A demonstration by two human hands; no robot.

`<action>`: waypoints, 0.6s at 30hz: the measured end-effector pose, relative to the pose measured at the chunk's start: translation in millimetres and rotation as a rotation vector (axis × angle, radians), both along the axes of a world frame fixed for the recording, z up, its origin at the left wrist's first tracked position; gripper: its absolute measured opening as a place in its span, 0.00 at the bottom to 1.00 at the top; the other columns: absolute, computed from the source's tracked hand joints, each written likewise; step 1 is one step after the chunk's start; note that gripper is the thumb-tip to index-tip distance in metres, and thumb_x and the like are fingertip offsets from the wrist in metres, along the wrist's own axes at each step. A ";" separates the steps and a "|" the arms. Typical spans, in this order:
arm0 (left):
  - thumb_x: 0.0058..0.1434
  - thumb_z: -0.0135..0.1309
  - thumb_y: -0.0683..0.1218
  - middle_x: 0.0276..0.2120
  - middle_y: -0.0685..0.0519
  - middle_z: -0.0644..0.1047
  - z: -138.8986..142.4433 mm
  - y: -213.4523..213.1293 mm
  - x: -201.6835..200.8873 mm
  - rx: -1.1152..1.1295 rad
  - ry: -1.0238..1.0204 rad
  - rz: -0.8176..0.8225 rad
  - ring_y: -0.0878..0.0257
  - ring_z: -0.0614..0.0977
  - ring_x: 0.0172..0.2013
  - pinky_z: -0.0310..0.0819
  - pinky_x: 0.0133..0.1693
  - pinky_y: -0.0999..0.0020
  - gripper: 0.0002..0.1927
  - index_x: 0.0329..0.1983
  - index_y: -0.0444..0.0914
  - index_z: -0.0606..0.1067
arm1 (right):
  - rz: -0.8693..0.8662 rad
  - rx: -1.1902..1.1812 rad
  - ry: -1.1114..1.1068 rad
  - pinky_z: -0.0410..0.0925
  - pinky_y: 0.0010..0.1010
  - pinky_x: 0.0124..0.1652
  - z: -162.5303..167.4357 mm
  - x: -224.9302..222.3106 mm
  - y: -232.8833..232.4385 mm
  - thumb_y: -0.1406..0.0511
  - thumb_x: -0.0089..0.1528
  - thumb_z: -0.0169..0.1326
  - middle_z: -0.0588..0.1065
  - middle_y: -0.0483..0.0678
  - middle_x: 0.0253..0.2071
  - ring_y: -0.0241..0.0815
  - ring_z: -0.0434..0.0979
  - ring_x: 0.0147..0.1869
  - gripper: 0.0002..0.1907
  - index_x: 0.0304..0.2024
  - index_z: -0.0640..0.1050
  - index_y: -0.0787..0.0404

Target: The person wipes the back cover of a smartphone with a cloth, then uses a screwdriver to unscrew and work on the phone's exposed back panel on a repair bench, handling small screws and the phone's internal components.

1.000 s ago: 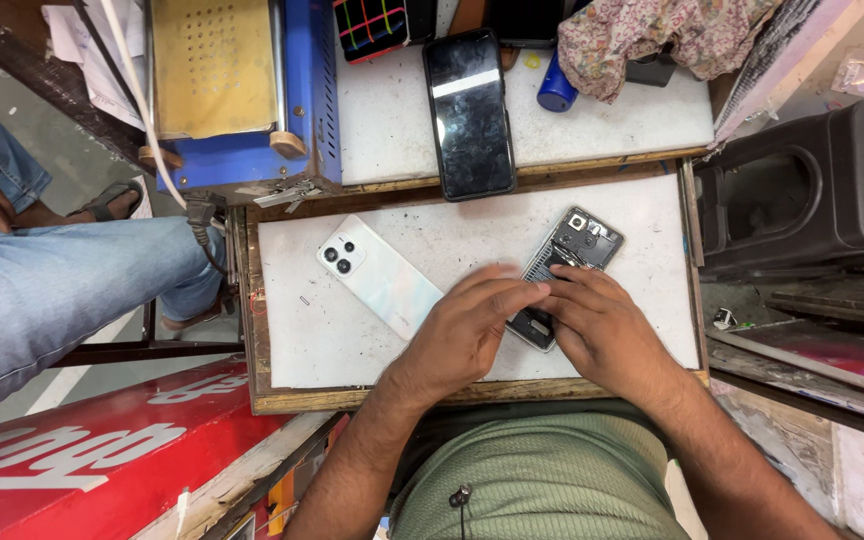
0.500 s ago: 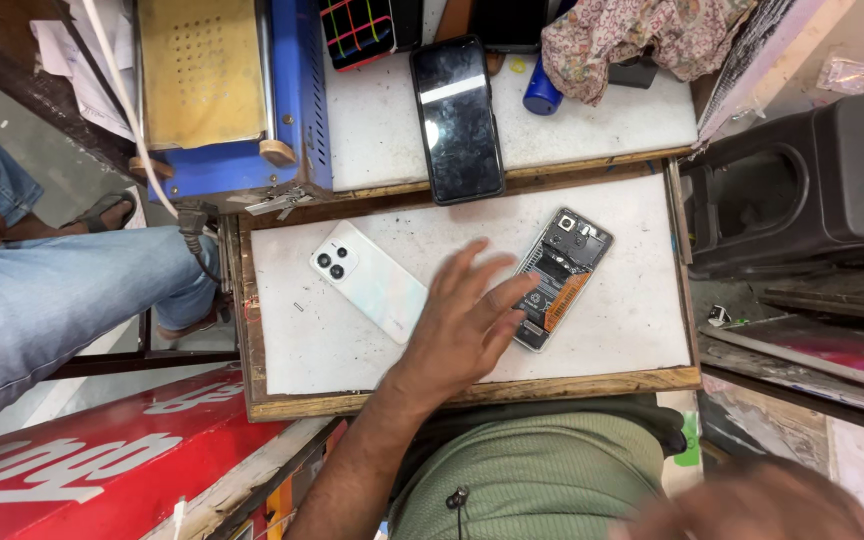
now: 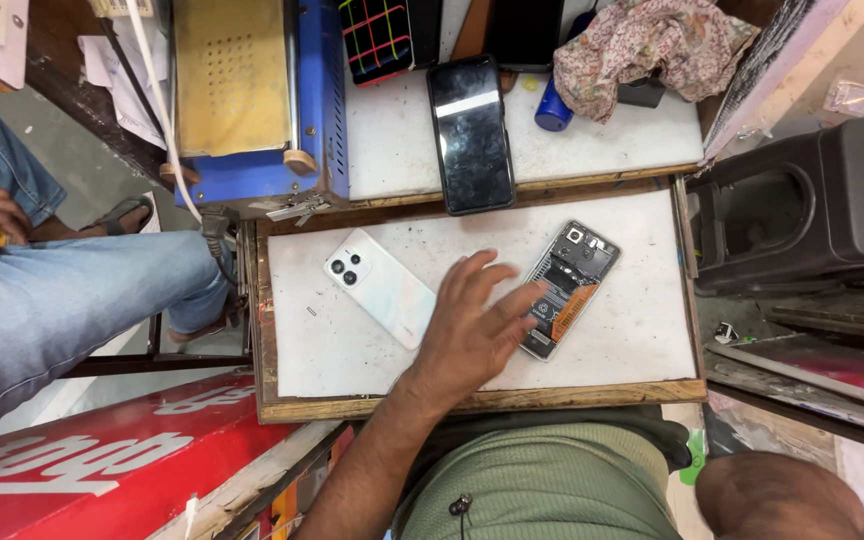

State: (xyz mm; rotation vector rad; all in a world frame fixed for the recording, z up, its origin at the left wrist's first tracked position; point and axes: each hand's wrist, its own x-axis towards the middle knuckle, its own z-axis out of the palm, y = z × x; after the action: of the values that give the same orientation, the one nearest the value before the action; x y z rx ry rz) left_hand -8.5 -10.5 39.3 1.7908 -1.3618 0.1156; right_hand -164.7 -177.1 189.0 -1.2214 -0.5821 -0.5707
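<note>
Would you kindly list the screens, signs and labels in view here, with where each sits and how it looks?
Phone screen: on the upper white shelf, face up, a dark glossy rectangle.
Red sign: lower left, a slanted red panel with white lettering.
Opened phone: on the white work board, under the left hand fingertips; an orange and black label inside.

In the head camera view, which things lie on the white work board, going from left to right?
White phone back cover → the person's left hand, spread flat on the board → opened phone with its inner parts showing, under the fingertips. The wooden rim frames the board.
</note>
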 end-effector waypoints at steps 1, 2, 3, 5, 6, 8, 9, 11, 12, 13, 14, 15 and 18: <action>0.62 0.58 0.41 0.48 0.44 0.77 0.8 0.5 0.0 0.042 0.166 -0.057 0.45 0.78 0.54 0.71 0.59 0.52 0.24 0.61 0.47 0.73 | -0.005 -0.003 -0.003 0.72 0.38 0.51 0.1 -1.5 -0.7 0.64 0.63 0.57 0.80 0.49 0.43 0.47 0.80 0.51 0.05 0.36 0.78 0.58; 0.65 0.55 0.37 0.48 0.47 0.78 1.2 0.9 -0.2 0.084 0.332 -0.117 0.49 0.80 0.52 0.75 0.57 0.57 0.24 0.63 0.49 0.73 | -0.013 -0.005 -0.003 0.72 0.38 0.50 -0.6 -3.2 -0.5 0.64 0.63 0.57 0.80 0.49 0.43 0.47 0.80 0.50 0.05 0.35 0.78 0.59; 0.69 0.52 0.34 0.48 0.49 0.79 1.2 0.9 -0.3 0.126 0.492 -0.182 0.53 0.83 0.50 0.79 0.54 0.62 0.26 0.66 0.50 0.73 | -0.031 -0.015 -0.008 0.73 0.37 0.49 -1.3 -5.5 -1.4 0.64 0.63 0.57 0.80 0.49 0.42 0.47 0.81 0.49 0.05 0.35 0.78 0.59; 0.62 0.54 0.34 0.50 0.44 0.78 0.4 1.0 -1.1 0.041 0.216 -0.110 0.43 0.78 0.54 0.72 0.57 0.53 0.26 0.63 0.46 0.71 | -0.076 -0.036 -0.004 0.74 0.37 0.47 -4.7 -10.5 -2.2 0.64 0.63 0.58 0.81 0.49 0.41 0.46 0.81 0.47 0.05 0.34 0.78 0.60; 0.59 0.56 0.35 0.50 0.42 0.78 -0.4 1.2 -1.3 -0.003 0.078 -0.067 0.38 0.76 0.56 0.69 0.58 0.48 0.26 0.61 0.43 0.70 | -0.110 -0.060 0.006 0.74 0.36 0.46 -7.1 -13.5 -2.3 0.64 0.63 0.58 0.81 0.49 0.40 0.46 0.82 0.46 0.06 0.33 0.78 0.60; 0.62 0.59 0.36 0.45 0.46 0.78 -2.3 1.1 -1.5 0.054 0.247 0.010 0.46 0.79 0.51 0.74 0.55 0.52 0.24 0.61 0.46 0.73 | -0.186 -0.148 0.056 0.75 0.35 0.45 -17.4 -16.2 -3.5 0.65 0.63 0.58 0.81 0.49 0.39 0.45 0.82 0.44 0.06 0.33 0.78 0.61; 0.64 0.60 0.37 0.42 0.48 0.77 -3.2 1.4 -1.5 0.084 0.337 0.047 0.50 0.80 0.48 0.77 0.53 0.54 0.23 0.60 0.48 0.74 | -0.281 -0.267 0.155 0.75 0.35 0.44 -27.3 -14.8 -0.5 0.65 0.63 0.58 0.81 0.49 0.38 0.45 0.82 0.43 0.06 0.32 0.78 0.61; 0.64 0.54 0.33 0.50 0.47 0.78 -4.5 3.0 -0.6 0.046 0.329 -0.107 0.47 0.79 0.57 0.74 0.61 0.51 0.26 0.64 0.45 0.73 | -0.450 -0.517 0.352 0.76 0.34 0.42 -52.7 -9.0 3.9 0.65 0.62 0.58 0.81 0.50 0.37 0.45 0.83 0.41 0.07 0.31 0.77 0.62; 0.64 0.51 0.31 0.53 0.46 0.79 -4.8 4.5 0.0 0.028 0.326 -0.184 0.45 0.78 0.61 0.72 0.65 0.50 0.28 0.66 0.44 0.72 | -0.539 -0.663 0.490 0.76 0.33 0.41 -67.6 -5.4 6.0 0.65 0.62 0.58 0.81 0.50 0.36 0.44 0.83 0.40 0.07 0.31 0.77 0.62; 0.62 0.55 0.34 0.50 0.46 0.78 -5.0 5.0 0.1 0.021 0.272 -0.128 0.45 0.78 0.58 0.72 0.63 0.49 0.26 0.63 0.45 0.72 | -0.595 -0.784 0.597 0.74 0.35 0.39 -83.3 -1.8 7.1 0.66 0.58 0.62 0.80 0.49 0.34 0.46 0.82 0.38 0.07 0.30 0.78 0.62; 0.61 0.59 0.36 0.47 0.46 0.77 -4.9 5.9 0.7 0.013 0.215 -0.066 0.46 0.78 0.55 0.72 0.60 0.49 0.25 0.61 0.45 0.73 | -0.646 -0.907 0.699 0.73 0.37 0.37 -98.8 1.7 7.5 0.66 0.54 0.65 0.80 0.49 0.32 0.49 0.80 0.36 0.08 0.30 0.79 0.63; 0.59 0.63 0.39 0.43 0.46 0.77 -4.6 6.4 1.2 0.007 0.157 -0.003 0.47 0.78 0.51 0.71 0.58 0.48 0.24 0.58 0.45 0.74 | -0.657 -0.937 0.753 0.72 0.37 0.38 -112.6 2.9 6.5 0.64 0.53 0.66 0.80 0.48 0.31 0.48 0.80 0.37 0.09 0.29 0.79 0.62; 0.64 0.51 0.33 0.54 0.47 0.78 -3.1 7.9 2.7 0.109 0.514 -0.224 0.50 0.80 0.59 0.78 0.60 0.56 0.27 0.64 0.47 0.73 | -0.679 -1.024 0.858 0.70 0.39 0.43 -140.1 -8.4 7.8 0.61 0.50 0.68 0.78 0.46 0.30 0.48 0.77 0.40 0.13 0.27 0.79 0.60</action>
State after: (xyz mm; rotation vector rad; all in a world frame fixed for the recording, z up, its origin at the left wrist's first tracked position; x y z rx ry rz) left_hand -5.8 -2.6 36.2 1.5917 -1.1915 -0.5137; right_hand -173.1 -169.2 48.8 -2.4785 0.3862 -0.2083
